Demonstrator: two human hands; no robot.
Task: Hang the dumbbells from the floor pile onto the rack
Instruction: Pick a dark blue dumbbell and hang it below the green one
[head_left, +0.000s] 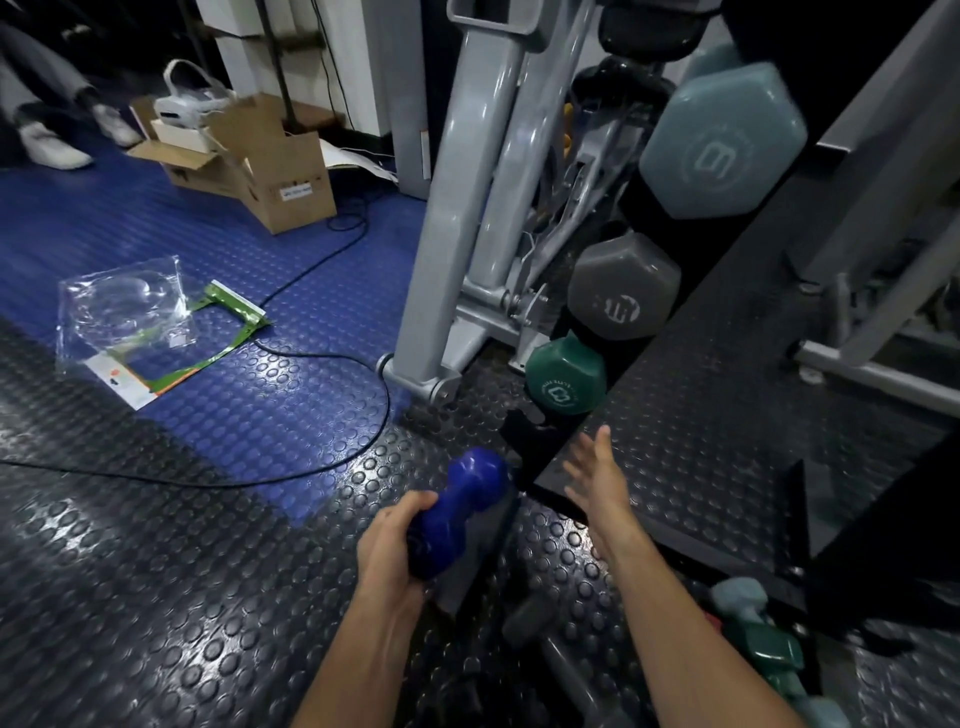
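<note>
Left hand (392, 551) is wrapped around a glossy blue dumbbell (460, 512), holding it just above the studded rubber floor (156, 571), right beside the black rack (587, 467). Right hand (597, 480) is loose, fingers straight, reaching at the rack's lowest hook. Hanging on the rack: a green hex dumbbell (566, 376), a grey one (623, 286), a teal one (722, 140), each with a round logo I can't read. Open cardboard box (249, 156) holds a white box.

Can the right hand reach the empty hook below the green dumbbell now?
Probably yes: the right hand is open and empty beside the empty hook, below the green dumbbell, with nothing between.
</note>
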